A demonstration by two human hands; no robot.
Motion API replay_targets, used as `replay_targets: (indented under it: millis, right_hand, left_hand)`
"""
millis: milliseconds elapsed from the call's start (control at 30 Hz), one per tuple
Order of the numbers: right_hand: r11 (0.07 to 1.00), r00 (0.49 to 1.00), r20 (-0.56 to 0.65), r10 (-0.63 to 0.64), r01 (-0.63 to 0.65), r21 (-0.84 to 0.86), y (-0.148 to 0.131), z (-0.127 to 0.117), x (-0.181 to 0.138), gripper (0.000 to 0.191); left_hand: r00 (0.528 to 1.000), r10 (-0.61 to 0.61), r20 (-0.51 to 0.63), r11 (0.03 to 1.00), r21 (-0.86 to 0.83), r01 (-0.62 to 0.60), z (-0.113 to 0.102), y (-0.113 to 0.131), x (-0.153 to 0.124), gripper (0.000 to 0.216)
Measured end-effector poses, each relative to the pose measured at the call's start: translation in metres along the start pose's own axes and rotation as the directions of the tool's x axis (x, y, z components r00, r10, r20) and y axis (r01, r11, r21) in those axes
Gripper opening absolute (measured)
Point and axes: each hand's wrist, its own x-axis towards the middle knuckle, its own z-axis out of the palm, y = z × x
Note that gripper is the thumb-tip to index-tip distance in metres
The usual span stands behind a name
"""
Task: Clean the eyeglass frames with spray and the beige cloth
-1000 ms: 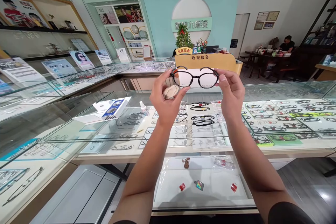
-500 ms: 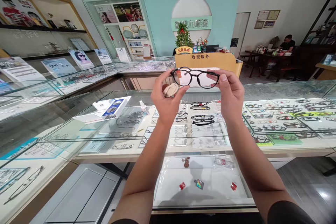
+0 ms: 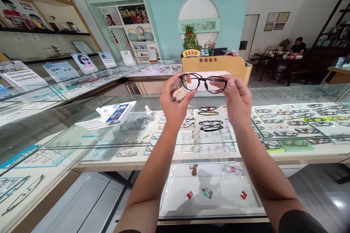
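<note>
A pair of black-rimmed eyeglasses (image 3: pixel 202 79) is held up in front of me, lenses upright, above the glass counter. My left hand (image 3: pixel 175 102) pinches the left rim between thumb and fingers. Tucked in that same palm is a crumpled beige cloth (image 3: pixel 179 94). At the other end, my right hand (image 3: pixel 238 98) grips the right side of the frame, thumb on the near face. The temples extend away behind the lenses and are partly hidden by my fingers.
Below my hands runs a glass display counter (image 3: pixel 164 158) with rows of spectacles inside. On its top stand an open white box (image 3: pixel 109 114) and a small spray bottle (image 3: pixel 150 113). An open drawer (image 3: pixel 180 204) holds small packets. A person (image 3: pixel 298 46) sits at a far table.
The eyeglasses have tilted slightly, their right side a little lower. My two hands have drawn marginally closer together, and the right fingers have shifted behind the lens.
</note>
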Motion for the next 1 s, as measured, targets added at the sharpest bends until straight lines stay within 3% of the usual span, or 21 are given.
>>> replay_targets:
  millis: [200,400,533,733,1000]
  right_hand:
    - [0.998,0.999,0.014,0.049,-0.050,0.044,0.002,0.000,0.001,0.026]
    - [0.993,0.991,0.068,0.117,-0.115,-0.034,0.010,-0.010,0.006,0.026]
    - [0.979,0.998,0.044,0.037,-0.027,-0.204,0.005,-0.019,0.009,0.021]
    - [0.880,0.976,0.200,-0.088,0.170,-0.444,0.001,-0.019,0.010,0.010]
    - [0.917,0.966,0.257,0.017,0.087,-0.389,0.006,-0.025,0.013,0.010]
  left_hand:
    - [0.998,-0.059,0.022,0.998,-0.036,0.060,0.002,0.005,0.001,0.073]
    - [0.999,-0.032,0.030,0.998,0.058,0.030,-0.003,0.004,0.004,0.067]
    - [0.996,0.003,0.094,0.987,0.157,-0.018,-0.010,0.008,0.007,0.065]
    - [0.963,0.029,0.269,0.944,0.309,-0.115,-0.012,0.023,0.010,0.061]
    - [0.949,0.049,0.311,0.957,0.259,-0.134,-0.012,0.025,0.011,0.059]
